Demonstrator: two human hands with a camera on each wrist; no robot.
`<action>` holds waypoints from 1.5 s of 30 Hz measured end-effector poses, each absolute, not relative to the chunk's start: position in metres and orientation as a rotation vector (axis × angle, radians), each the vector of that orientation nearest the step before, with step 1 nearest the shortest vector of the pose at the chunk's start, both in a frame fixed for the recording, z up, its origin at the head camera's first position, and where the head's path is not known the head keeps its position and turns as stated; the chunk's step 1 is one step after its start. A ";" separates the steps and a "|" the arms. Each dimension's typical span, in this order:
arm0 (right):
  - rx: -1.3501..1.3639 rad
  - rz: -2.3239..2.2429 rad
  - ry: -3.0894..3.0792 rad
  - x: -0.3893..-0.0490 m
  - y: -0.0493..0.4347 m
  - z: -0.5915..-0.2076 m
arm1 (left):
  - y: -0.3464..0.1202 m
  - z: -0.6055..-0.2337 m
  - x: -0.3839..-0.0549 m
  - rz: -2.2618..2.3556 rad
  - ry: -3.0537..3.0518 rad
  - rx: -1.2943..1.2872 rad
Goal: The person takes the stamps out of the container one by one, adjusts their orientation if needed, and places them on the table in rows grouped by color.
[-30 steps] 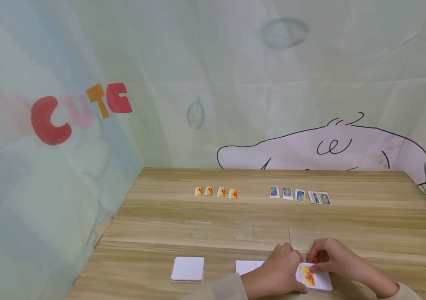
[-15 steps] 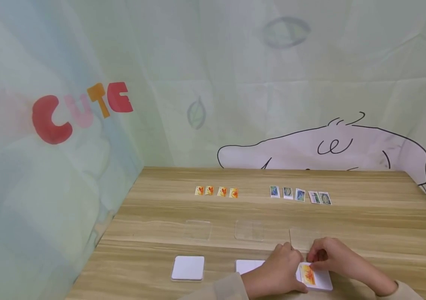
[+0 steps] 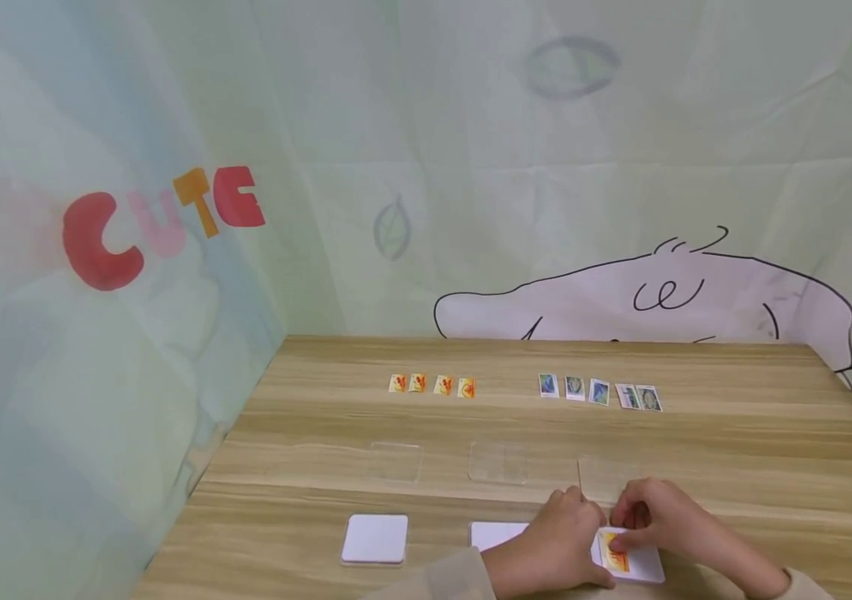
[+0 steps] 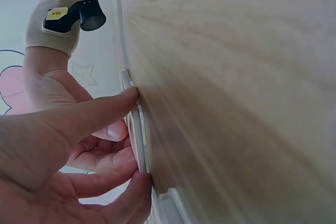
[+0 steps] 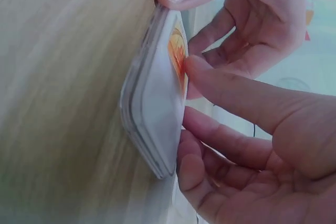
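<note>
A white square in a clear case [image 3: 645, 565] lies at the front right of the table, with an orange stamp [image 3: 613, 562] on its left part. My left hand [image 3: 557, 537] holds this square by its left side, thumb at the near edge and fingers at the far edge. From the right, my right hand [image 3: 669, 518] has its thumb tip on the stamp and its curled fingers at the square's far edge. In the right wrist view the thumb presses the orange stamp [image 5: 177, 51] flat against the white face. That thumb hides part of the stamp.
To the left lie a second white square [image 3: 499, 533], partly behind my left arm, and a third white square [image 3: 375, 539]. Clear plastic covers [image 3: 498, 462] lie farther back. Several orange stamps [image 3: 467, 388] and several blue-green stamps [image 3: 574, 388] form a row near the back edge.
My right thumb has slid slightly left over the orange stamp, covering more of it. The left hand keeps its place, and the square has not moved.
</note>
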State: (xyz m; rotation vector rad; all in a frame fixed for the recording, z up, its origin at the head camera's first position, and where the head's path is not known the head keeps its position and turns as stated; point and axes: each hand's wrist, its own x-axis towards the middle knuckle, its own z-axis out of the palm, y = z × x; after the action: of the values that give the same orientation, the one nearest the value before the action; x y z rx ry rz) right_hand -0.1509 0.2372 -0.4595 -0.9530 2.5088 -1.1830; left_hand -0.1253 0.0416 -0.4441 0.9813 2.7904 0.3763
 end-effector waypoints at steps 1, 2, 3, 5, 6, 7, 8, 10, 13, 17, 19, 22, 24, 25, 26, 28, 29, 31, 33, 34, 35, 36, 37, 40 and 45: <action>-0.941 -1.182 2.518 -0.151 0.237 -0.460 | 0.042 -0.444 -0.125 0.380 2.789 0.981; -0.935 -1.173 2.535 -0.150 0.236 -0.460 | 0.042 -0.444 -0.125 0.382 2.790 0.982; -0.926 -1.164 2.549 -0.150 0.236 -0.461 | 0.041 -0.444 -0.125 0.377 2.794 0.989; -0.906 -1.156 2.559 -0.149 0.235 -0.461 | 0.041 -0.443 -0.125 0.375 2.796 0.989; -0.900 -1.153 2.565 -0.149 0.235 -0.461 | 0.041 -0.443 -0.125 0.375 2.795 0.989; -0.900 -1.153 2.569 -0.149 0.235 -0.461 | 0.041 -0.443 -0.125 0.374 2.795 0.991; -0.895 -1.154 2.569 -0.149 0.235 -0.461 | 0.041 -0.443 -0.124 0.373 2.794 0.992; -0.894 -1.166 2.564 -0.149 0.235 -0.461 | 0.041 -0.442 -0.124 0.377 2.789 0.987; -0.885 -1.173 2.561 -0.149 0.235 -0.462 | 0.041 -0.442 -0.125 0.381 2.783 0.980; -0.884 -1.184 2.554 -0.149 0.235 -0.463 | 0.041 -0.443 -0.125 0.388 2.779 0.966; -0.892 -1.190 2.552 -0.149 0.235 -0.463 | 0.041 -0.444 -0.125 0.386 2.783 0.969; -0.890 -1.191 2.549 -0.149 0.235 -0.463 | 0.041 -0.444 -0.125 0.379 2.792 0.977; -0.888 -1.185 2.548 -0.149 0.235 -0.462 | 0.041 -0.445 -0.124 0.380 2.795 0.978; -0.879 -1.181 2.547 -0.149 0.235 -0.462 | 0.041 -0.445 -0.125 0.383 2.794 0.976; -0.874 -1.175 2.546 -0.150 0.235 -0.461 | 0.041 -0.445 -0.124 0.382 2.796 0.978; -0.864 -1.164 2.544 -0.150 0.235 -0.460 | 0.041 -0.445 -0.124 0.384 2.796 0.976; -0.855 -1.159 2.543 -0.150 0.235 -0.460 | 0.041 -0.445 -0.124 0.388 2.795 0.974; -0.841 -1.154 2.540 -0.150 0.235 -0.460 | 0.041 -0.445 -0.124 0.390 2.795 0.970; -0.844 -1.155 2.539 -0.150 0.235 -0.460 | 0.041 -0.444 -0.125 0.395 2.790 0.962; -0.848 -1.157 2.540 -0.150 0.235 -0.460 | 0.041 -0.444 -0.125 0.395 2.791 0.962; -0.852 -1.159 2.541 -0.150 0.235 -0.460 | 0.041 -0.445 -0.125 0.400 2.790 0.961; -0.855 -1.160 2.541 -0.150 0.234 -0.460 | 0.041 -0.445 -0.125 0.404 2.790 0.958; -0.859 -1.160 2.542 -0.150 0.234 -0.460 | 0.041 -0.445 -0.125 0.407 2.790 0.956; -0.856 -1.155 2.544 -0.150 0.234 -0.459 | 0.041 -0.445 -0.126 0.418 2.787 0.954; -0.846 -1.149 2.536 -0.151 0.234 -0.459 | 0.041 -0.445 -0.126 0.424 2.781 0.941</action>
State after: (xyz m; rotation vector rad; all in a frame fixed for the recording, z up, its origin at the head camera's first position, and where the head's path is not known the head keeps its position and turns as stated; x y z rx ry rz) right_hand -0.1512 0.2342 -0.4592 -0.8459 2.5363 -1.1493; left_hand -0.1260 0.0415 -0.4449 0.9415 2.7810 0.4243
